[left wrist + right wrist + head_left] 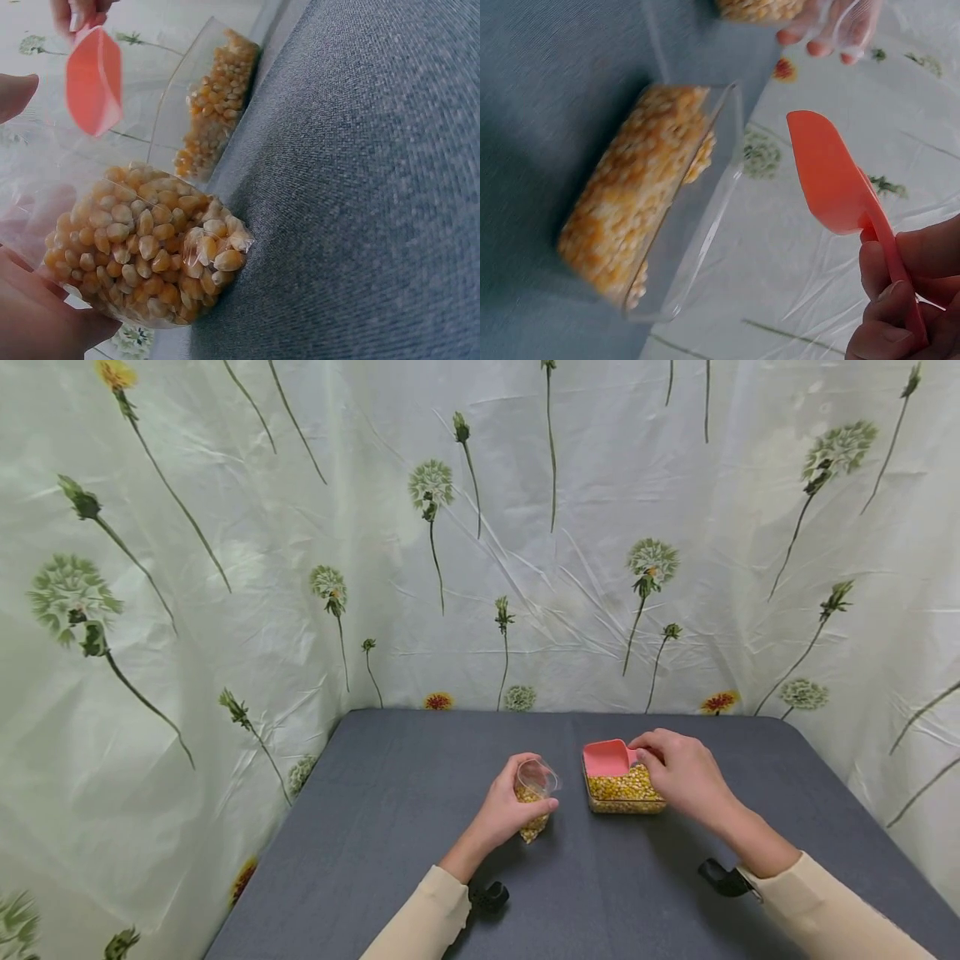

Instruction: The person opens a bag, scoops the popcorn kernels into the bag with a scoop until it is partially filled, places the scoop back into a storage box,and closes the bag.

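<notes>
My left hand [501, 810] grips a clear plastic bag [142, 240] part filled with corn kernels, its mouth held open in a round. The bag's lower end is right at the cloth. In my right hand [690, 781], thumb and fingers pinch the handle of a coral-pink scoop [826, 176]. The scoop is raised over a clear rectangular container [628, 807] of yellow corn kernels, and bare pink shows inside its bowl in the head view. The container stands to the right of the bag.
A dark grey cloth [390, 827] covers the table. Behind and beside it hangs a pale curtain [480, 560] printed with dandelions. Black straps [491, 897] show at both wrists, below the cream sleeves [423, 918].
</notes>
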`<state>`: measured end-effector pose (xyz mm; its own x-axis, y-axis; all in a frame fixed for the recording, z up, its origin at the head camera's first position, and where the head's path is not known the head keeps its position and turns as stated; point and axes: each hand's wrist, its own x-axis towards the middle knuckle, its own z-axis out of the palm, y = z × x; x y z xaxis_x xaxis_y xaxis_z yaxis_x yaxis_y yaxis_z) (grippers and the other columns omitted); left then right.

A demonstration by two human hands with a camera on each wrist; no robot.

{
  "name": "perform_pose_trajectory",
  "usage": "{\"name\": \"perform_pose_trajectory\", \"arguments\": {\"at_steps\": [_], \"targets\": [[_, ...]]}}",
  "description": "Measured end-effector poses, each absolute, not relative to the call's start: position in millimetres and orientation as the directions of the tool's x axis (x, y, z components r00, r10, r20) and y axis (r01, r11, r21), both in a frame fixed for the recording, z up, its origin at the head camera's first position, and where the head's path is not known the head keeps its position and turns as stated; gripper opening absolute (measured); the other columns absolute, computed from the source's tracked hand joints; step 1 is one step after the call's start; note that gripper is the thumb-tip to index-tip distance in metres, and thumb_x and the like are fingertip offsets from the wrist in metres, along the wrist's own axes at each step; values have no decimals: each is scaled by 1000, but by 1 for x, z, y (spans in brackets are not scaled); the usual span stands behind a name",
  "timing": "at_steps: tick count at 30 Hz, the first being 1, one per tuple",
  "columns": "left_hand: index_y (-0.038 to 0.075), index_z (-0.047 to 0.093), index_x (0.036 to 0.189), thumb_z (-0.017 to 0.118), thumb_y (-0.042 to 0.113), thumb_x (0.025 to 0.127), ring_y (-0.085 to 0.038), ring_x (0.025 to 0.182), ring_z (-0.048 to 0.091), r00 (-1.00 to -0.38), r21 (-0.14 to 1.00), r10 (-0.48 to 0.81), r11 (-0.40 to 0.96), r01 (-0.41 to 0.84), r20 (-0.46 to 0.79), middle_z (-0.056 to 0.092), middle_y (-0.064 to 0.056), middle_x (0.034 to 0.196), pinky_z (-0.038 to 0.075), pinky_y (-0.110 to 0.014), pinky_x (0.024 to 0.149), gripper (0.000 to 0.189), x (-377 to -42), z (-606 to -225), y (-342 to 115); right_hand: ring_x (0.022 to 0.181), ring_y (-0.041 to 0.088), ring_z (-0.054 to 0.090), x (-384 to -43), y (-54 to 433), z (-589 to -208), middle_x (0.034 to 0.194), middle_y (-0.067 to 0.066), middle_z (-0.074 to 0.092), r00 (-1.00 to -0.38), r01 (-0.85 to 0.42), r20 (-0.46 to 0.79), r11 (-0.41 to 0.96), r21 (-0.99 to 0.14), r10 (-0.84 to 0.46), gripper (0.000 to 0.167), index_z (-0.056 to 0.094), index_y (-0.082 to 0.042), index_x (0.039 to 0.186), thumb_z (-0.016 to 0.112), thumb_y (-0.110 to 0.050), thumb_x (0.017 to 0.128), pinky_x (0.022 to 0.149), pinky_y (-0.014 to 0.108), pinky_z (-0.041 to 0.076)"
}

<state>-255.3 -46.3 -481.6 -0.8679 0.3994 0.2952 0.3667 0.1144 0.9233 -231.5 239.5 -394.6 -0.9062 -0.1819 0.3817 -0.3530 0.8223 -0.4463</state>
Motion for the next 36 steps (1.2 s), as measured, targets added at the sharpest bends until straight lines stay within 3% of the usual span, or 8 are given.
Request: {"name": "perform_pose_trajectory", "arguments": {"at_steps": [3, 9, 13, 20, 25, 29, 36], "targets": [[3, 42, 144, 78, 12, 89, -27, 113, 59, -866, 919, 397, 118, 376, 303, 59, -19, 131, 45, -56, 95, 67, -258, -487, -46, 53, 14, 43, -234, 248, -396, 83, 3, 64, -918, -336, 351, 835, -436, -185, 15, 75, -6, 105, 62, -6, 97, 49, 32, 34], [15, 44, 144, 78, 18, 90, -20, 111, 60, -873, 916, 382, 138, 377, 303, 61, -4, 128, 46, -47, 96, 64, -264, -498, -46, 58, 13, 48, -240, 263, -400, 99, 12, 70, -930, -317, 303, 868, -383, -207, 16, 75, -4, 103, 61, -6, 97, 50, 33, 37], [19, 46, 141, 79, 20, 89, -15, 109, 60, -873, 912, 378, 141, 385, 310, 62, 1, 125, 47, -44, 95, 62, -265, -499, -47, 60, 12, 51, -244, 271, -401, 95, 12, 71, -936, -320, 264, 880, -351, -235, 14, 76, -3, 100, 62, -5, 96, 51, 33, 40], [10, 44, 144, 80, 25, 88, -14, 111, 60, -870, 908, 381, 149, 392, 313, 61, 0, 126, 48, -41, 95, 68, -266, -500, -48, 57, 13, 47, -248, 278, -400, 85, 7, 69, -943, -322, 192, 897, -304, -273, 15, 75, -4, 95, 61, -1, 93, 50, 32, 36], [15, 46, 142, 81, 29, 88, -15, 111, 61, -872, 911, 377, 143, 388, 312, 61, -5, 127, 48, -42, 95, 66, -265, -498, -48, 59, 13, 49, -254, 282, -400, 83, 4, 69, -945, -323, 143, 901, -290, -293, 18, 75, -6, 92, 59, 2, 91, 52, 33, 39], [16, 47, 141, 80, 28, 88, -16, 111, 61, -874, 914, 375, 134, 383, 311, 61, -7, 127, 49, -41, 94, 64, -265, -498, -48, 62, 13, 52, -259, 284, -400, 86, 5, 70, -948, -316, 84, 892, -322, -305, 16, 75, -3, 94, 60, 1, 91, 54, 34, 42], [12, 45, 143, 81, 28, 87, -16, 111, 61, -876, 917, 376, 136, 375, 303, 61, -8, 128, 50, -38, 92, 68, -266, -498, -48, 65, 16, 52, -265, 287, -409, 84, 6, 69, -955, -261, -2, 840, -476, -298, 15, 75, -2, 95, 60, -4, 93, 58, 35, 43]]}}
